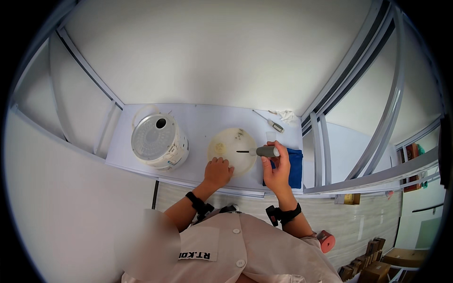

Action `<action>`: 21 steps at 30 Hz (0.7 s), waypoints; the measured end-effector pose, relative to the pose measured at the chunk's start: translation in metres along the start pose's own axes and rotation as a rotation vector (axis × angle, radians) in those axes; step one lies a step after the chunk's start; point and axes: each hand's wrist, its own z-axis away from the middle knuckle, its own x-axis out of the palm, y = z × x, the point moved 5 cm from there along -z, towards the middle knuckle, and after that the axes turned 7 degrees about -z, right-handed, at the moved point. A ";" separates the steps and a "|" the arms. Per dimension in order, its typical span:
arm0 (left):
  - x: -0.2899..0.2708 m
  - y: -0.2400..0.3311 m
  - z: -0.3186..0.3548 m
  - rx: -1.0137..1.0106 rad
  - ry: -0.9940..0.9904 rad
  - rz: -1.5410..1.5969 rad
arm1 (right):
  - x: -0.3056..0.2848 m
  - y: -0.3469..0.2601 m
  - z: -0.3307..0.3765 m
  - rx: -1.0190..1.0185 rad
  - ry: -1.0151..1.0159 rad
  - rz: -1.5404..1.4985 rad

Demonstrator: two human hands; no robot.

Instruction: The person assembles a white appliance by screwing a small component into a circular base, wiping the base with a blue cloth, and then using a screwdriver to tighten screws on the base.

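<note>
A pale, translucent round disc [240, 162] lies flat on the white table. My left hand [218, 173] has its fingers curled down onto the disc's near left rim. Above the disc's right edge, my right hand [277, 172] grips a screwdriver [267, 151] with a thick grey handle, a pale collar and a thin dark shaft pointing left. The shaft's tip is over the disc; I cannot tell whether it touches. On the disc are a yellowish round patch [220, 148] and several small dark pieces [239, 133], too small to name.
A white bucket [177, 148] with a grey lid and a dark round hole stands at the left. Behind my right hand lie another screwdriver [275, 126], crumpled white tissue [286, 116] and a small clear container [271, 136]. A blue cloth [295, 170] lies at right, near metal framing [322, 151].
</note>
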 end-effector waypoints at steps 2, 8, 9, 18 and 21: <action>0.000 -0.001 0.002 0.030 0.017 -0.011 | -0.003 -0.002 0.000 0.022 0.023 -0.027; 0.003 -0.004 -0.001 -0.003 -0.023 -0.022 | -0.011 0.003 0.003 0.019 0.075 -0.031; 0.002 -0.005 -0.001 -0.006 -0.010 -0.008 | -0.012 0.004 0.004 0.026 0.069 -0.021; -0.010 -0.004 -0.005 -0.053 0.084 0.116 | -0.011 -0.004 0.006 -0.026 0.011 0.093; -0.026 0.003 -0.006 0.035 0.168 0.256 | -0.012 -0.006 0.005 -0.035 0.015 0.134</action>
